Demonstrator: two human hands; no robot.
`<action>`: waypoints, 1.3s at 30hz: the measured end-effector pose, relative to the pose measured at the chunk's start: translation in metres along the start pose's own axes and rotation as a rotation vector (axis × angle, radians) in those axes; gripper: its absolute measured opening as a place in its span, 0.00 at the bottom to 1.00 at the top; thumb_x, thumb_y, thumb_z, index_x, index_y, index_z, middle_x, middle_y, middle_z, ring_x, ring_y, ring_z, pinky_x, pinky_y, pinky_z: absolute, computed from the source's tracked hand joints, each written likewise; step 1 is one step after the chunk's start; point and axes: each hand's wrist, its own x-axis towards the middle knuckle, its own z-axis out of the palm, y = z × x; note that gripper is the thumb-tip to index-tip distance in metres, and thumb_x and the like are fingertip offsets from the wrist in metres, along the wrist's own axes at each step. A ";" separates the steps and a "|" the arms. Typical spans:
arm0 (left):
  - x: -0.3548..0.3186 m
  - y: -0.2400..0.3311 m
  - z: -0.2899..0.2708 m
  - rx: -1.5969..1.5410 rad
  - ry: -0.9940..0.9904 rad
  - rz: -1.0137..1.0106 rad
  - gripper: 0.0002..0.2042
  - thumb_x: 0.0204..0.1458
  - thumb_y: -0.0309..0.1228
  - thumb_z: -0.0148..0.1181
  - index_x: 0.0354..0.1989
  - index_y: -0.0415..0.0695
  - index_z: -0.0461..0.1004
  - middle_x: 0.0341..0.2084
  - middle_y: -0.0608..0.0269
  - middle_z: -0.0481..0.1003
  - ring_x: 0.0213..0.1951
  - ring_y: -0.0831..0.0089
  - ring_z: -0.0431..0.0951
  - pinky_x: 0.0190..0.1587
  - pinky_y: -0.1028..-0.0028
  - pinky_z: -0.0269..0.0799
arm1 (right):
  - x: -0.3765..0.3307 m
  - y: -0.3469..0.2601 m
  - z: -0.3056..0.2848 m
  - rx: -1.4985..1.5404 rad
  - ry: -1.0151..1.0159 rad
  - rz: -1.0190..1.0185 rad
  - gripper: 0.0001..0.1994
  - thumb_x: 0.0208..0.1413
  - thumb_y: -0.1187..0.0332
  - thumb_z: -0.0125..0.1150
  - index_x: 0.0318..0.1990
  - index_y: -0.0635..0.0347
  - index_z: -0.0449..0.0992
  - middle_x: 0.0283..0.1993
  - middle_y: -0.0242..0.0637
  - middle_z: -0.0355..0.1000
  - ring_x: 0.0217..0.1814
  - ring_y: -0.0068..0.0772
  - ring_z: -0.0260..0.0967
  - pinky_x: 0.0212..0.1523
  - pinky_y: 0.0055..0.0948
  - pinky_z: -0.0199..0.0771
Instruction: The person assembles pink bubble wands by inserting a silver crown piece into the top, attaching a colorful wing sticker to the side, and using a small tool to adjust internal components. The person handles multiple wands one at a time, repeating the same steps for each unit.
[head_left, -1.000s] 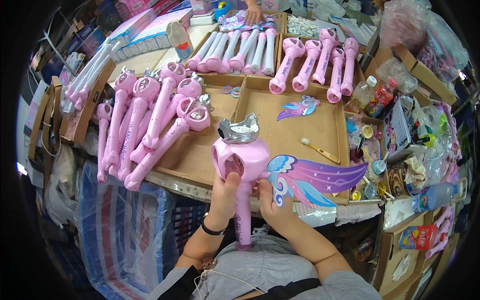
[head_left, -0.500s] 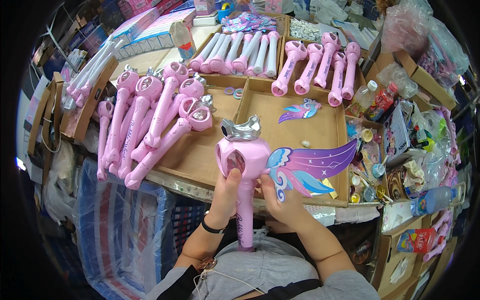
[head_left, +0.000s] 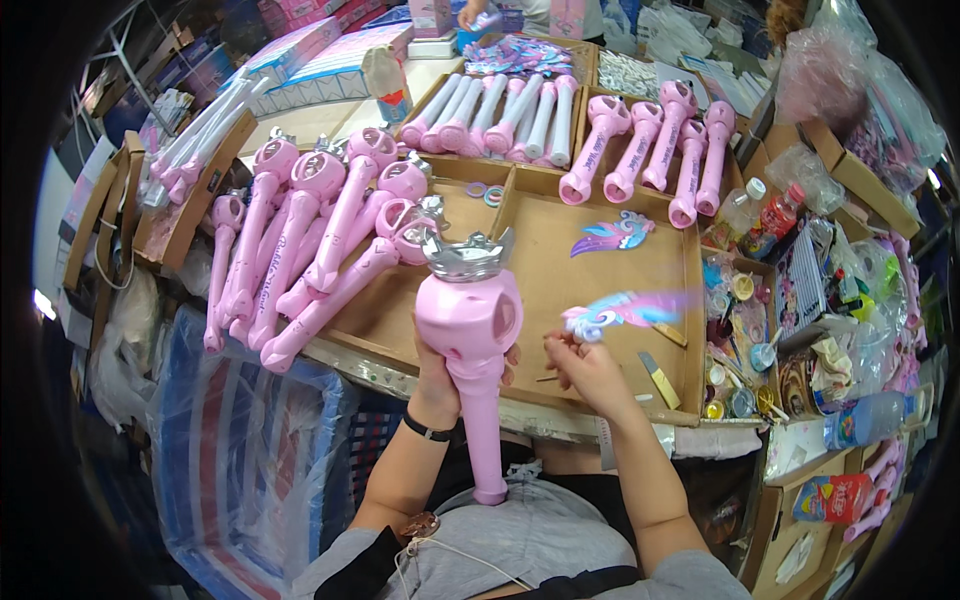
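My left hand (head_left: 437, 375) is wrapped round the neck of a pink toy wand (head_left: 482, 410), topped by a silver crown (head_left: 468, 258). The wand stands nearly upright, its lower end against my lap, and a small hole shows in its head. To the right, my right hand (head_left: 588, 372) pinches the base of a purple, pink and blue wing piece (head_left: 625, 312), its tip smeared by motion. This wing is apart from the wand. Another wing piece (head_left: 612, 233) lies in the cardboard tray (head_left: 545, 215) beyond.
Crowned pink wands (head_left: 300, 215) are piled at the left of the tray. White-handled wands (head_left: 490, 115) and uncrowned pink wands (head_left: 650, 140) lie farther back. A yellow-handled knife (head_left: 660, 380) rests in the tray, near paint pots (head_left: 741, 402) and bottles (head_left: 770, 215). A blue-lined bin (head_left: 245, 450) stands lower left.
My right hand has moved the wing piece away from the wand, to the right. The wand has turned in my left hand, so its lettering no longer shows. The knife has come into sight.
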 end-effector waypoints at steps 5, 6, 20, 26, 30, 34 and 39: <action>0.019 0.010 0.011 -0.295 -0.235 0.145 0.45 0.44 0.60 0.53 0.64 0.41 0.48 0.26 0.63 0.66 0.26 0.71 0.69 0.23 0.74 0.68 | -0.037 0.030 0.021 -0.250 -0.306 -0.295 0.37 0.44 0.68 0.69 0.60 0.66 0.55 0.48 0.40 0.65 0.51 0.31 0.64 0.56 0.32 0.63; 0.025 0.012 0.014 -0.445 -0.294 0.130 0.41 0.48 0.57 0.51 0.64 0.41 0.49 0.26 0.61 0.67 0.27 0.70 0.70 0.25 0.72 0.69 | -0.049 0.035 0.028 0.053 -0.465 -0.178 0.39 0.42 0.64 0.71 0.60 0.67 0.56 0.50 0.40 0.65 0.53 0.33 0.63 0.57 0.32 0.61; 0.007 -0.029 0.033 0.184 -0.098 0.007 0.20 0.50 0.28 0.54 0.50 0.43 0.56 0.33 0.58 0.69 0.29 0.73 0.72 0.29 0.74 0.71 | -0.058 0.081 0.042 -0.036 -0.029 -0.209 0.24 0.42 0.68 0.66 0.47 0.63 0.63 0.36 0.37 0.68 0.35 0.27 0.67 0.38 0.27 0.69; 0.004 -0.029 0.032 0.207 -0.098 0.010 0.22 0.51 0.32 0.55 0.53 0.43 0.56 0.34 0.58 0.70 0.29 0.73 0.72 0.29 0.73 0.71 | -0.059 0.082 0.043 -0.086 -0.020 -0.239 0.26 0.43 0.66 0.66 0.49 0.64 0.63 0.36 0.41 0.70 0.36 0.31 0.69 0.38 0.30 0.70; 0.014 -0.011 0.028 0.015 -0.122 0.055 0.31 0.50 0.54 0.55 0.54 0.41 0.61 0.38 0.55 0.72 0.34 0.70 0.75 0.35 0.70 0.73 | -0.065 0.079 0.041 -0.223 -0.082 -0.231 0.28 0.43 0.63 0.65 0.51 0.65 0.62 0.37 0.45 0.71 0.37 0.35 0.71 0.40 0.32 0.70; 0.021 -0.004 0.023 0.175 -0.049 0.245 0.49 0.36 0.73 0.46 0.54 0.37 0.62 0.42 0.52 0.72 0.40 0.63 0.74 0.45 0.62 0.71 | -0.073 0.070 0.042 -0.316 -0.090 -0.185 0.30 0.43 0.62 0.65 0.53 0.65 0.62 0.38 0.49 0.72 0.40 0.41 0.73 0.41 0.33 0.71; 0.010 -0.018 0.018 0.323 -0.107 0.153 0.38 0.43 0.55 0.58 0.55 0.37 0.60 0.42 0.51 0.71 0.37 0.65 0.75 0.41 0.66 0.72 | -0.078 0.055 0.045 -0.519 0.110 -0.156 0.29 0.45 0.61 0.62 0.54 0.64 0.61 0.37 0.55 0.72 0.38 0.53 0.73 0.39 0.41 0.72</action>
